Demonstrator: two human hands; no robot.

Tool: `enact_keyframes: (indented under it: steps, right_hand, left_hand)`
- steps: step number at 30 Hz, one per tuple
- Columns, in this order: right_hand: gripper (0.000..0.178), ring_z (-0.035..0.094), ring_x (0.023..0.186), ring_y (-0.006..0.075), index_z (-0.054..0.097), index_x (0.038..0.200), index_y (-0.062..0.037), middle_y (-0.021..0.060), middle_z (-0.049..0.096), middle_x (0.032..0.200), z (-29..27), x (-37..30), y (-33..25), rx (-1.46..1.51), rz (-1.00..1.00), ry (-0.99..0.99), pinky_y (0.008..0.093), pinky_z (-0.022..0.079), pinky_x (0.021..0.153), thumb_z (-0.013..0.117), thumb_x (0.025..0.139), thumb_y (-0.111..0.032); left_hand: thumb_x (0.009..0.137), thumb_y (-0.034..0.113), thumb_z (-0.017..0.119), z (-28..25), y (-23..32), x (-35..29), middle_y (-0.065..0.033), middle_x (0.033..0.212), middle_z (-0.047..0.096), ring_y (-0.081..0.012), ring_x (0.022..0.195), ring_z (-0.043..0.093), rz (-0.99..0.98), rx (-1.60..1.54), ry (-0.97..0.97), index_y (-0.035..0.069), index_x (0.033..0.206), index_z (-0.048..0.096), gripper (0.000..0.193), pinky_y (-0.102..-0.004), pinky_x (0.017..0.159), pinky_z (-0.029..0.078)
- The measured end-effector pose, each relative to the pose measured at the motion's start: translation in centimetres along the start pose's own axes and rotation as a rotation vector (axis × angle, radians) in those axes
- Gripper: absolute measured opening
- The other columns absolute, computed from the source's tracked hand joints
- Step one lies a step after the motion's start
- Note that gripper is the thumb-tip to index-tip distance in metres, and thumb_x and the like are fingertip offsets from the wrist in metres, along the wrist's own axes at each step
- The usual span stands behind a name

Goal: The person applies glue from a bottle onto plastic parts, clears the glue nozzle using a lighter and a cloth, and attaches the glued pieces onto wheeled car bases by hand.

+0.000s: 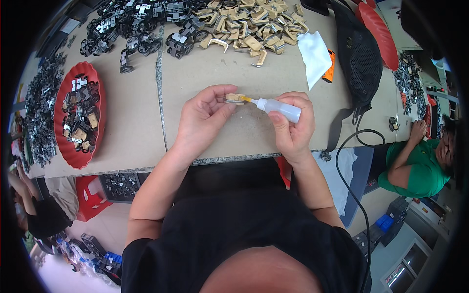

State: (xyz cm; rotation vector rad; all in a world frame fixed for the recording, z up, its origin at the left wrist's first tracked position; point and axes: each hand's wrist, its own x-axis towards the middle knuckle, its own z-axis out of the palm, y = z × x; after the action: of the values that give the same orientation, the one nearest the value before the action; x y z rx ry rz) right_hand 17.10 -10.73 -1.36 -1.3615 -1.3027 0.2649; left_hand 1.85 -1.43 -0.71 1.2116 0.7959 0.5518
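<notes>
Between the thumb and fingers of my left hand is a small tan and silver plastic part, held above the table. My right hand is closed round a small translucent squeeze bottle with a narrow tip. The bottle lies tilted, its yellowish tip reaching the right end of the part. Whether the tip touches the part or just meets its edge I cannot tell. Further back lies a heap of similar tan parts. To its left is a pile of black wheeled chassis pieces.
A red scalloped tray of mixed parts stands at the left. On the right lie a white cloth, an orange packet and a black mesh bag; a black cable hangs off the edge. A person in green sits further right.
</notes>
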Motion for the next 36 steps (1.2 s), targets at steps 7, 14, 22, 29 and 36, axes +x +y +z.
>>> enact_keyframes:
  steps: [7,14,22,29,36]
  right_hand:
    - [0.02,0.053,0.077,0.0136,0.043,0.103,-0.0028,0.0093,0.053,0.094,-0.7,0.2,0.9,0.818,0.512,0.145,0.0259,0.045,0.066,0.048,0.086,-0.01]
    - [0.021,0.053,0.082,0.0115,0.041,0.107,-0.0047,0.0068,0.054,0.093,0.0,0.3,1.2,1.042,0.635,0.133,0.0279,0.045,0.072,0.047,0.087,-0.009]
    - [0.023,0.05,0.091,0.0088,0.041,0.105,-0.0055,0.0022,0.051,0.096,-0.8,1.0,1.8,1.003,0.54,0.195,0.0242,0.042,0.076,0.052,0.085,-0.01]
    - [0.023,0.048,0.082,0.009,0.044,0.1,-0.003,0.0029,0.05,0.095,-3.5,1.9,2.0,0.716,0.493,0.019,0.0246,0.041,0.071,0.054,0.085,-0.018]
    - [0.021,0.055,0.063,0.0271,0.048,0.097,0.0,0.0124,0.052,0.095,-7.5,2.5,3.0,-0.266,0.575,-0.236,0.0372,0.045,0.059,0.051,0.081,-0.013]
  left_hand:
    - [0.082,-0.005,0.048,0.2,-0.3,0.1,-0.0061,0.092,0.056,-0.0114,0.076,0.054,-0.041,-0.072,-0.029,-0.003,0.103,0.054,0.023,-0.0227,0.072,0.044]
    - [0.082,0.003,0.051,2.7,-0.3,1.6,-0.0109,0.09,0.056,-0.0157,0.074,0.053,-0.003,-0.16,-0.069,-0.006,0.102,0.052,0.022,-0.0257,0.07,0.043]
    - [0.083,0.014,0.056,5.9,0.3,3.9,-0.0081,0.095,0.056,-0.0128,0.081,0.053,0.188,-0.008,-0.137,-0.006,0.104,0.051,0.029,-0.0239,0.074,0.041]
    - [0.083,0.018,0.057,5.7,0.7,4.4,-0.0065,0.096,0.054,-0.0119,0.085,0.049,0.192,0.107,-0.129,-0.005,0.103,0.052,0.031,-0.0251,0.076,0.039]
    - [0.08,0.019,0.058,5.8,2.1,4.3,-0.0078,0.096,0.05,-0.0143,0.09,0.047,0.15,0.173,-0.224,-0.006,0.098,0.052,0.031,-0.0259,0.081,0.036]
